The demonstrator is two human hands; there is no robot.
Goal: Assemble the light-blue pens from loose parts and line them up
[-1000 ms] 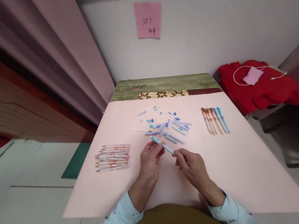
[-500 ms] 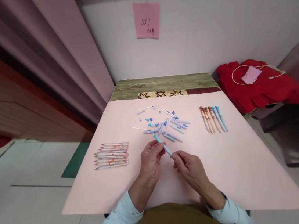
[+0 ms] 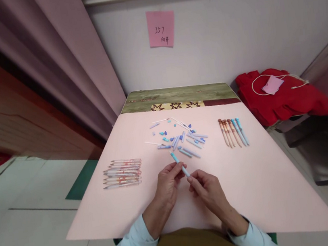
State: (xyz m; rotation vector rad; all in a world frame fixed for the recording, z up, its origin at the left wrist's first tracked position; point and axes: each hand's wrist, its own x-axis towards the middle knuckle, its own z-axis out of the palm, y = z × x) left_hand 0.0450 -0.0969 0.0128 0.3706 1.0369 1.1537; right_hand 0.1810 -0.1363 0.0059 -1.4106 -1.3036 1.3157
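Note:
Between my two hands is a light blue pen [image 3: 175,157], tilted with its brighter turquoise end pointing away from me. My left hand [image 3: 168,183] is closed, thumb and fingers pinching the pen's middle. The near end sits in the closed fingers of my right hand [image 3: 207,190], which partly hide it. Just beyond the pen lie loose pen parts: lilac and blue barrels [image 3: 192,153], small blue and turquoise pieces [image 3: 165,139], and thin white refills [image 3: 154,143] with dark tips.
Several patterned pens [image 3: 122,173] lie in a stack at the left of the pink-covered table [image 3: 89,223]. At the right, brown-topped pens [image 3: 228,134] and blue ones [image 3: 240,132] lie side by side. A red cloth [image 3: 256,106] with a white cord is beyond the table's right edge.
My left fingers have shifted slightly along the pen toward its near end, and more of the turquoise end shows. The whole view has tilted up a little.

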